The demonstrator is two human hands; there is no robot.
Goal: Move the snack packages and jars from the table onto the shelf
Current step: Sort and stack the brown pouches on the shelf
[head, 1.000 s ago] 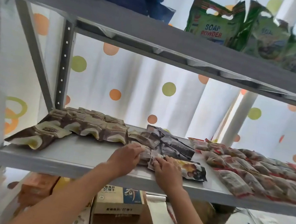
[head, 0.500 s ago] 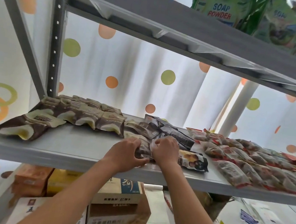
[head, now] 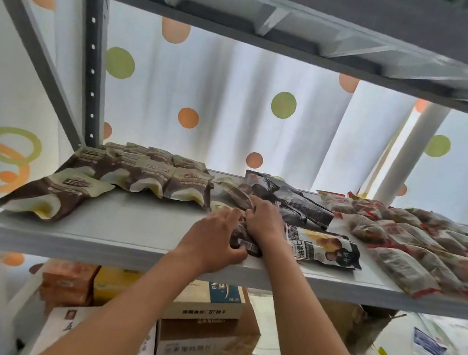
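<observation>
Shelf [head: 139, 223], middle tier: left hand [head: 213, 240] and right hand [head: 264, 222] both grip one dark snack packet [head: 242, 240], apparently aligning it among neighbouring packets.

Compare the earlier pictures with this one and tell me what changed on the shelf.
Both hands closed in on each other. The left hand and the right hand, a gap apart a second ago, now touch over the dark snack packet in the middle of the shelf, fingers curled round it. The brown packets, the chestnut packet and the red packets lie as before.
</observation>
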